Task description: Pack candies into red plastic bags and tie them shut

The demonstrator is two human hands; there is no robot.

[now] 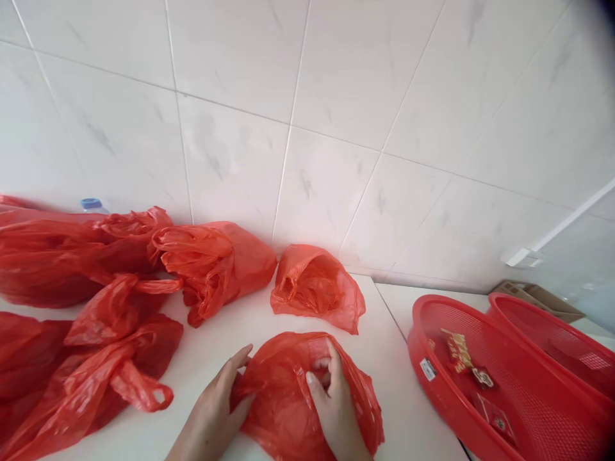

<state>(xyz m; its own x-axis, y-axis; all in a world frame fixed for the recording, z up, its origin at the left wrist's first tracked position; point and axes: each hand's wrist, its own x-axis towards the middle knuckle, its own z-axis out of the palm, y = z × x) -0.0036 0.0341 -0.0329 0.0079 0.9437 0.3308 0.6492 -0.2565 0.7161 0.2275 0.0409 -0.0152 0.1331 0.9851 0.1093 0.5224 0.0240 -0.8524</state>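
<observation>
A crumpled red plastic bag [283, 410] lies at the front of the white table, its mouth spread toward me. At the bag's left side is my left hand [216, 397], with film between the thumb and the curved fingers. My right hand [334, 403] reaches over the mouth from the right, fingers bent and thumb against the film. What lies under its fingertips is partly hidden. Just behind stands another red plastic bag [317, 285], with its mouth gaping. No contents can be made out in the front bag.
Several filled red bags [230, 262] crowd the left side, some with knotted tops. Behind them shows a bottle's blue cap [91, 203]. To the right, a red mesh basket [423, 384] holds small packets [457, 351]; a second basket [523, 307] and a cardboard box [542, 298] are beyond. A tiled wall [336, 128] rises behind.
</observation>
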